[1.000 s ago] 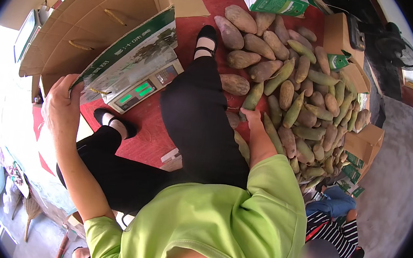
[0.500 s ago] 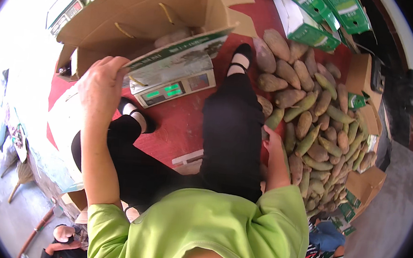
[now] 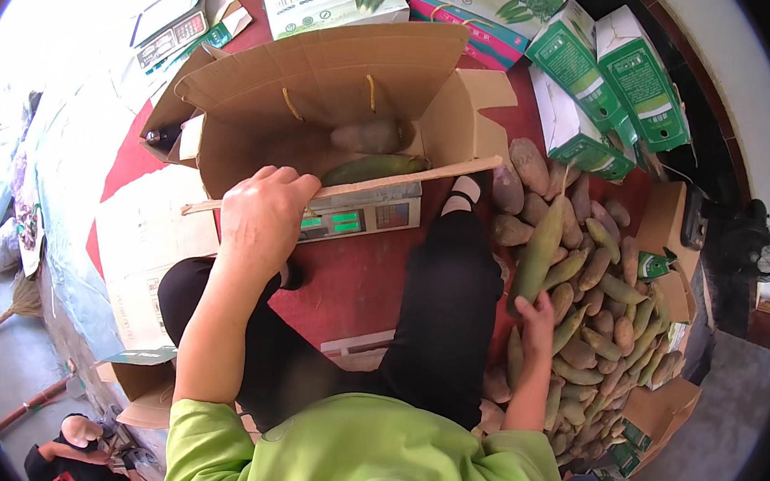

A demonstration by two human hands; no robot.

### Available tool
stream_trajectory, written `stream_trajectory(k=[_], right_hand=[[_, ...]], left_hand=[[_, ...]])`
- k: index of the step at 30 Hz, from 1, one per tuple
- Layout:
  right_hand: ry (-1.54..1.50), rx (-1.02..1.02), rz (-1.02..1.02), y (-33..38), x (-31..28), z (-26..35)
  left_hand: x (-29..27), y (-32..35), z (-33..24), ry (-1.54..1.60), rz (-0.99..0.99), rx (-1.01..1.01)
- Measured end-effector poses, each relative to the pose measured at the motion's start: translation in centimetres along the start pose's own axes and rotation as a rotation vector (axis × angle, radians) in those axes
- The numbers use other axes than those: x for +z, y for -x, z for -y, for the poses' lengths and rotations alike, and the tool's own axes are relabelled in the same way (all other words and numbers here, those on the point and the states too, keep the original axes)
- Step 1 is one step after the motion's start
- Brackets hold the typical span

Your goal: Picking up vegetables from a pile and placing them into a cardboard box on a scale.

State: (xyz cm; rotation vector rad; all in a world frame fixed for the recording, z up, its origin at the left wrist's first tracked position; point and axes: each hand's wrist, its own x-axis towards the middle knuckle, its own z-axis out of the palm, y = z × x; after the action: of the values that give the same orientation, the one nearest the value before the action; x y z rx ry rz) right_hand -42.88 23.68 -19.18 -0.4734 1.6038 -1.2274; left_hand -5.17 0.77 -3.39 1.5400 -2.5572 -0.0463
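My left hand [image 3: 264, 212] is closed over the near flap of an open cardboard box [image 3: 256, 142] with yellow cord handles. Inside lie a long green radish [image 3: 368, 169] and a thicker, dull brownish root [image 3: 367, 136]. Beneath the box is a weighing scale [image 3: 378, 216] with lit green digits. At the edge of a heap of radishes [image 3: 614, 293], green and brownish, my right hand [image 3: 538, 320] grips the lower end of a long green radish [image 3: 542, 250] with a thin root tail pointing away from me.
Printed green-and-white cartons [image 3: 637, 79] stand at the back right, another carton [image 3: 332, 2] at the back. A second scale [image 3: 173, 25] sits far left. Opened cardboard [image 3: 155, 257] lies left of my legs. Other people, one at lower left [image 3: 82, 452], are behind me. A fan [image 3: 756, 241] stands right.
My right hand has brought a long green radish up from the heap's near edge. The box flap under my left hand has tilted toward me, showing the roots inside. The whole view has shifted.
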Motion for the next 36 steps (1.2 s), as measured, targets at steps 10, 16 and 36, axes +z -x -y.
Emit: stream_trajectory(k=[10,16,36], right_hand=[[0.965,-0.838,0.057,-3.7,11.3,24.6],[1.300,-1.062,0.302,-5.0,19.3,29.0],[1.097,-1.016,0.230,-11.9,22.7,22.7]], left_hand=[[-0.2,-0.1,-0.1,-0.005,-0.038,0.032],[-0.2,0.2,-0.3,0.028,-0.044,0.064],[-0.1,-1.1,0.1,0.019,-0.025,-0.007]])
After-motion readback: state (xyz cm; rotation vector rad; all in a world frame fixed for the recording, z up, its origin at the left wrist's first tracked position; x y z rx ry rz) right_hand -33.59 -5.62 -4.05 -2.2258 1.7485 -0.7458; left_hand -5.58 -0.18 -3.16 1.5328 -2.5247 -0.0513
